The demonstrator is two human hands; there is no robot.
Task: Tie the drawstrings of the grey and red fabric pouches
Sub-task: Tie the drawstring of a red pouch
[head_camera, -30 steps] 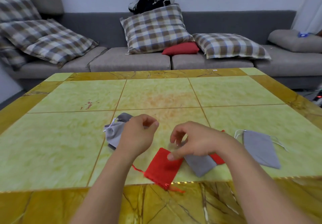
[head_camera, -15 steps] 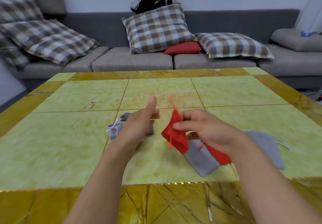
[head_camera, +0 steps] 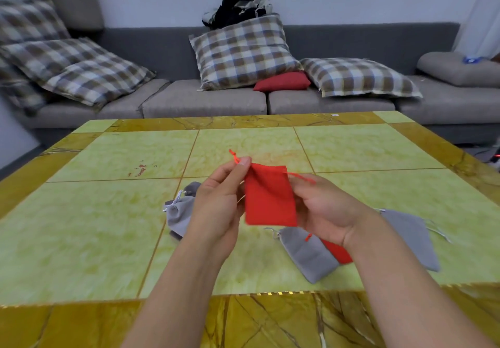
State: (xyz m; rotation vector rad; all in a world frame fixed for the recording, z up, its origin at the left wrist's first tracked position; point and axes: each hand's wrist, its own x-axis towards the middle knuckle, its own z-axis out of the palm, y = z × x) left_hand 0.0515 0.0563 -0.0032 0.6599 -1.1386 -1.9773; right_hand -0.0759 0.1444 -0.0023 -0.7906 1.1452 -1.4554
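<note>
Above the green desk (head_camera: 81, 239), the left hand (head_camera: 219, 207) pinches the top corner and drawstring of a red pouch (head_camera: 267, 196) while the right hand (head_camera: 324, 209) holds its other edge, with grey pouches (head_camera: 305, 253) lying on the desk below.

No readable text, label, brand, number or sign shows anywhere.

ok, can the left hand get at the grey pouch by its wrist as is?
Probably not yet: the left hand is pinching the red pouch drawstring. The grey pouch lies uncovered on the table beside it.
</note>
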